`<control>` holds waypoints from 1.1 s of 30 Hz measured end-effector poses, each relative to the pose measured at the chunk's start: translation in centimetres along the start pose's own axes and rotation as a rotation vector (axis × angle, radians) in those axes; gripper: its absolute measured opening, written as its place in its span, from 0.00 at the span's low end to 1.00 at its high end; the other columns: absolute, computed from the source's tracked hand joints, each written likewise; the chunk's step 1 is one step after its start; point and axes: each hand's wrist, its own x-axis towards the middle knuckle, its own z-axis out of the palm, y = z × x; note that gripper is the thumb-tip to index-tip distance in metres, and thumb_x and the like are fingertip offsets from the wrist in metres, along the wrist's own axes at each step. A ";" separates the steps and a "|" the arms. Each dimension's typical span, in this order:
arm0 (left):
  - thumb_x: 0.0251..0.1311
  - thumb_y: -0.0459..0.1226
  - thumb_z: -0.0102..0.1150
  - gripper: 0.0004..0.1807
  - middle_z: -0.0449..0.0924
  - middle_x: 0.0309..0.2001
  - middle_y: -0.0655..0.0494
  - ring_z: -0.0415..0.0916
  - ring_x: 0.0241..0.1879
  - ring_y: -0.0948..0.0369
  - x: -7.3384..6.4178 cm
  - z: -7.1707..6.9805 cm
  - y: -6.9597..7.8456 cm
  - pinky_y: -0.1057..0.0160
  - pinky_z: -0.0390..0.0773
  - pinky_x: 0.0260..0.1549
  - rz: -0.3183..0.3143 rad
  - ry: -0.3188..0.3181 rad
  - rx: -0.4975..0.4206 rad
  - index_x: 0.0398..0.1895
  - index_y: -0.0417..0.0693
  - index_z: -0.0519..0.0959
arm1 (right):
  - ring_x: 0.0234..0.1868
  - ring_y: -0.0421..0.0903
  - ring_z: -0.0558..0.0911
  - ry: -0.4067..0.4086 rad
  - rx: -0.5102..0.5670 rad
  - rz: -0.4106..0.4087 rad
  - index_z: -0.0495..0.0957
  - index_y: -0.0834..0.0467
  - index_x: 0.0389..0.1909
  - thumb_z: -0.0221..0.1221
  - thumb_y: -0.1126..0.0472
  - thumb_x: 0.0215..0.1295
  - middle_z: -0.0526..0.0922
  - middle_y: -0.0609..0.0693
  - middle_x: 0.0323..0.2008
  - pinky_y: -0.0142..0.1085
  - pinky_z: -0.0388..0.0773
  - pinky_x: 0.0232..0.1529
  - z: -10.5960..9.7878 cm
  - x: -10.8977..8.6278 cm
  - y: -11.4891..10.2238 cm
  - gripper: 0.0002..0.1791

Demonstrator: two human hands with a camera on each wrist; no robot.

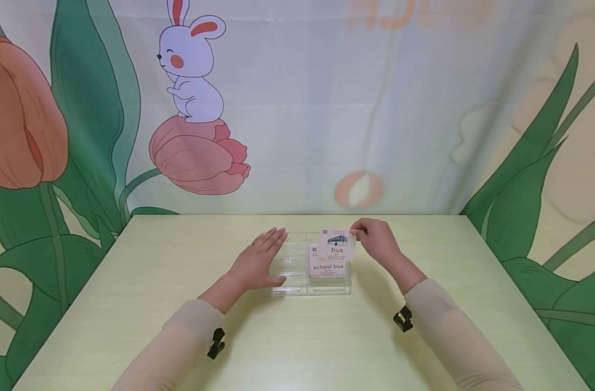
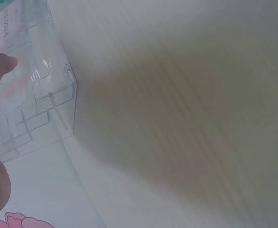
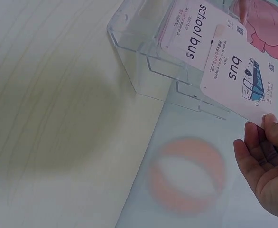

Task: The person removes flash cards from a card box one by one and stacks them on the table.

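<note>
A clear plastic stepped card rack (image 1: 292, 286) with two columns stands on the table. In its right column sits a "school bus" card (image 1: 328, 270). My right hand (image 1: 378, 239) pinches a "bus" card (image 1: 337, 244) by its corner between thumb and fingers; the card overlaps the top of the school bus card. In the right wrist view the bus card (image 3: 238, 78) shows a blue bus picture, and the rack (image 3: 143, 71) lies beneath. My left hand (image 1: 255, 263) rests on the rack's left side with fingers straight and thumb (image 2: 4, 64) apart.
The rack stands towards the back of the pale wood-grain table (image 1: 297, 347). Behind the table's back edge hangs a curtain (image 1: 297, 108) printed with a rabbit, tulips and leaves. Black clips (image 1: 216, 343) are worn at both sleeves.
</note>
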 end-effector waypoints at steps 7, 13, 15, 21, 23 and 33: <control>0.59 0.54 0.69 0.56 0.50 0.83 0.45 0.47 0.83 0.46 0.1 -0.1 0.0 0.49 0.53 0.83 0.004 0.003 -0.008 0.82 0.39 0.51 | 0.35 0.52 0.82 0.008 -0.009 -0.001 0.85 0.68 0.42 0.59 0.64 0.73 0.88 0.62 0.37 0.37 0.78 0.34 -0.5 0.0 0.0 0.10; 0.58 0.54 0.69 0.56 0.50 0.83 0.45 0.48 0.83 0.46 0.2 0.0 -0.1 0.49 0.53 0.83 0.003 0.007 -0.007 0.81 0.39 0.51 | 0.35 0.52 0.82 0.015 -0.015 0.000 0.85 0.68 0.41 0.59 0.64 0.74 0.88 0.62 0.37 0.37 0.77 0.34 -1.1 -0.1 -0.2 0.10; 0.58 0.54 0.69 0.55 0.50 0.83 0.45 0.48 0.83 0.46 0.2 0.1 -0.1 0.48 0.53 0.83 0.005 0.009 -0.006 0.81 0.39 0.52 | 0.36 0.52 0.82 0.016 -0.018 0.000 0.85 0.67 0.41 0.59 0.64 0.74 0.88 0.62 0.38 0.37 0.77 0.34 -1.3 -0.1 -0.3 0.10; 0.58 0.54 0.68 0.56 0.50 0.83 0.44 0.48 0.83 0.46 0.1 0.1 -0.2 0.48 0.54 0.82 0.008 0.012 -0.003 0.81 0.39 0.51 | 0.37 0.54 0.83 0.015 -0.011 0.003 0.85 0.67 0.42 0.58 0.64 0.74 0.88 0.63 0.39 0.36 0.76 0.34 -2.0 -0.2 -0.4 0.11; 0.59 0.55 0.68 0.56 0.49 0.83 0.45 0.47 0.83 0.46 0.1 0.1 -0.2 0.49 0.53 0.83 0.003 0.007 0.004 0.82 0.40 0.51 | 0.37 0.54 0.83 0.016 -0.008 -0.004 0.84 0.68 0.42 0.58 0.64 0.74 0.88 0.63 0.39 0.36 0.75 0.33 -2.3 -0.2 -0.3 0.11; 0.59 0.55 0.67 0.56 0.49 0.83 0.45 0.47 0.83 0.46 0.3 0.1 -0.2 0.49 0.53 0.83 0.012 0.004 0.012 0.82 0.40 0.50 | 0.39 0.55 0.84 0.019 -0.001 0.024 0.84 0.68 0.44 0.57 0.64 0.75 0.88 0.64 0.42 0.35 0.74 0.35 -3.4 -0.4 0.0 0.11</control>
